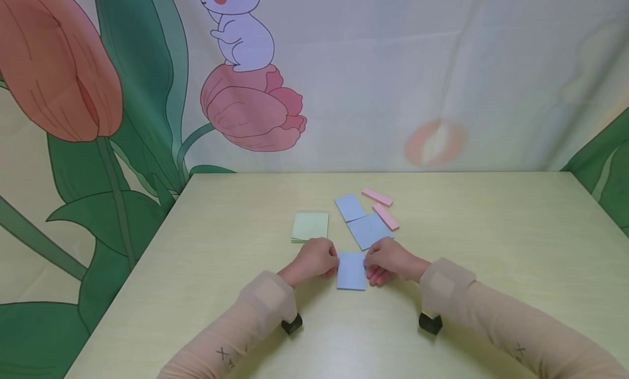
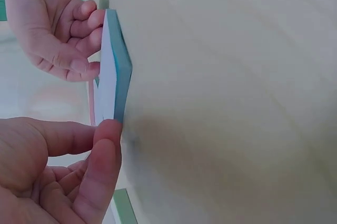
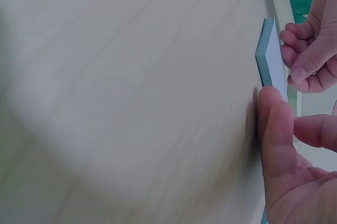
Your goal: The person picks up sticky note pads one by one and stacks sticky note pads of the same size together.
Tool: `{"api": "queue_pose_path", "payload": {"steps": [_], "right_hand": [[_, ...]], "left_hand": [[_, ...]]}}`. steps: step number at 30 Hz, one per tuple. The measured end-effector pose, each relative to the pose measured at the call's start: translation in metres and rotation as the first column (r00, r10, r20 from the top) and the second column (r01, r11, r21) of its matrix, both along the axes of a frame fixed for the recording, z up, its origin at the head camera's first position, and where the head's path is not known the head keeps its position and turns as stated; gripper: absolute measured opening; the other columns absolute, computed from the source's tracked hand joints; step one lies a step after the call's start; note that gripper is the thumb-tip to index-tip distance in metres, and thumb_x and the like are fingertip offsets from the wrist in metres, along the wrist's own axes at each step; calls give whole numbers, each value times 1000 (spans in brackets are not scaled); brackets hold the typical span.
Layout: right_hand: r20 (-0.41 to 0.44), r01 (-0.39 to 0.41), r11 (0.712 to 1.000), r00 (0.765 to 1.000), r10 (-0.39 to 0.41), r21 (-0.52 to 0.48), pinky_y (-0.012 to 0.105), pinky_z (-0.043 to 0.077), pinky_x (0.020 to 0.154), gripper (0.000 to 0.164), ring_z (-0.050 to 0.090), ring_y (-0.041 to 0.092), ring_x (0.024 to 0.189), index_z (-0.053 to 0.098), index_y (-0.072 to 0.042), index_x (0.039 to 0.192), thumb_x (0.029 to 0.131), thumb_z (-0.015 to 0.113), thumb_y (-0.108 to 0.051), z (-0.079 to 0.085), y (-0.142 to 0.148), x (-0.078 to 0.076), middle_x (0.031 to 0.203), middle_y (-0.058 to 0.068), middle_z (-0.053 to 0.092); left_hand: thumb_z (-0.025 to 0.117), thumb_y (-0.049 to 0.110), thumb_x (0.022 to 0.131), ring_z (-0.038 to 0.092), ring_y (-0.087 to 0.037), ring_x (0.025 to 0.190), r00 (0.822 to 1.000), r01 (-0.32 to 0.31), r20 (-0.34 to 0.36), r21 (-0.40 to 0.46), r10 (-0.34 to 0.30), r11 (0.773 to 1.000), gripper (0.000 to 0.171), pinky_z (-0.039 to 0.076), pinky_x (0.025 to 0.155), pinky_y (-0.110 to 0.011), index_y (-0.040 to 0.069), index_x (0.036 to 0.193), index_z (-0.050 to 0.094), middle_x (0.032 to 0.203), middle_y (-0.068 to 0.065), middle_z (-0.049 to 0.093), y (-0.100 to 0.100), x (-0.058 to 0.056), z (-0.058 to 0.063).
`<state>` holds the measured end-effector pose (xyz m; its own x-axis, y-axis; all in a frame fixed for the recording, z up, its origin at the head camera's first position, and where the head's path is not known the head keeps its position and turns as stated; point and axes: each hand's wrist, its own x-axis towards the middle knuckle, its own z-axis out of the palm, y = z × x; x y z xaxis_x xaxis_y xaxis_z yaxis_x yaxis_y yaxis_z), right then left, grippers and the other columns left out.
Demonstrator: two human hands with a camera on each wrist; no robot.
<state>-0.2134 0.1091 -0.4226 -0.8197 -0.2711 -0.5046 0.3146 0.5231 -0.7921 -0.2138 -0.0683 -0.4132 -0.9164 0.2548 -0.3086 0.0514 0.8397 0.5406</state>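
Observation:
A small blue sticky note pad (image 1: 351, 271) lies flat, near the front of the table, between the two hands. My left hand (image 1: 316, 257) grips its left edge with thumb and fingertips. At the opposite edge my right hand (image 1: 389, 260) holds it the same way, its lower fingers curled beneath the palm. In the left wrist view the thick side of the pad (image 2: 124, 77) shows, with left fingertips (image 2: 109, 132) at its near end. Right fingertips (image 3: 271, 98) cover the near end of the pad in the right wrist view.
Behind the hands, two more blue pads (image 1: 369, 230) lie edge to edge at a slant. Two narrow pink strips (image 1: 377, 197) are beside them. A light green square pad (image 1: 310, 225) sits just beyond my left hand. A printed cloth (image 1: 354, 95) hangs behind the table (image 1: 221, 231).

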Motion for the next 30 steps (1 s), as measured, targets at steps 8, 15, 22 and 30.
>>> {"api": "queue_pose_path", "payload": {"steps": [8, 15, 22, 30], "right_hand": [[-70, 9, 999, 998, -6, 40, 23, 48, 49, 14, 57, 13, 49, 59, 3, 86, 85, 52, -9, 3, 6, -4, 64, 7, 60], [-209, 49, 996, 977, -33, 74, 25, 50, 54, 18, 56, 13, 54, 63, 4, 87, 85, 53, -11, 8, 12, -15, 69, 9, 62], [-306, 75, 992, 951, -42, 98, 22, 44, 54, 19, 51, 12, 58, 64, 5, 89, 83, 52, -9, 14, 16, -23, 68, 6, 59], [-372, 94, 980, 928, -23, 173, 21, 39, 59, 24, 49, 15, 71, 64, 4, 99, 84, 53, -11, 13, 21, -28, 89, 11, 62]], "left_hand": [[54, 10, 84, 47, -13, 54, 998, 18, -66, 11, -17, 1000, 11, 38, 51, -21, 6, 74, 58, 58, -2, 55, -6, -1, 1], [52, 11, 84, 52, -14, 66, 991, 12, -131, 40, -7, 999, 14, 41, 58, -23, 3, 93, 60, 77, -6, 62, 1, -6, 2], [55, 13, 84, 57, -18, 84, 988, -26, -154, 24, 30, 999, 17, 46, 70, -27, 3, 97, 61, 97, -9, 64, 11, -13, 5], [55, 11, 83, 58, -20, 88, 989, -7, -148, -13, 5, 1000, 24, 47, 76, -30, 0, 103, 60, 102, -11, 64, 20, -18, 9]]}}
